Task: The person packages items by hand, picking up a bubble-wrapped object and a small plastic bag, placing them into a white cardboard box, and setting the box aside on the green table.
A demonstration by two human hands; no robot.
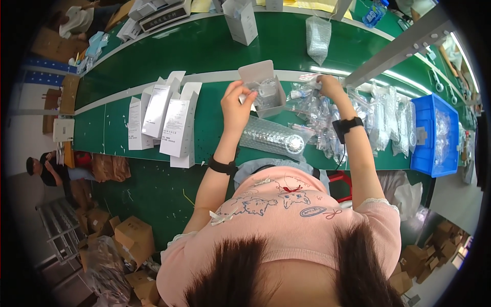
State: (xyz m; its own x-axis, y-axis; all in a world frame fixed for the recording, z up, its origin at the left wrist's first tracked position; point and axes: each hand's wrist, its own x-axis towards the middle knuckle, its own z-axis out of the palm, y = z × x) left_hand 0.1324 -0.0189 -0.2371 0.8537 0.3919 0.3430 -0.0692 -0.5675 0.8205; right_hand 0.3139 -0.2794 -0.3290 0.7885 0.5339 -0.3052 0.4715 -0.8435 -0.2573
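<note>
My left hand (pixel 238 101) is closed at the left edge of an open white box (pixel 270 110), thumb and fingers bent around its side. Clear plastic wrapping (pixel 266 91) shows inside the box, its contents hard to make out. Over the far edge of a heap of small clear bags (pixel 319 110), my right hand (pixel 331 87) has its fingers closed on a clear zip bag (pixel 310 78) with a red strip. Between my body and the box lies a bubble-wrapped cylinder (pixel 271 139) on the green table.
Several white boxes (pixel 176 123) stand at the left. Bubble-wrapped items (pixel 391 120) and a blue bin (pixel 421 134) are at the right. A grey metal post (pixel 396 48) slants across the right side. Farther back are another white box (pixel 242 25) and a bubble-wrap pouch (pixel 318 41).
</note>
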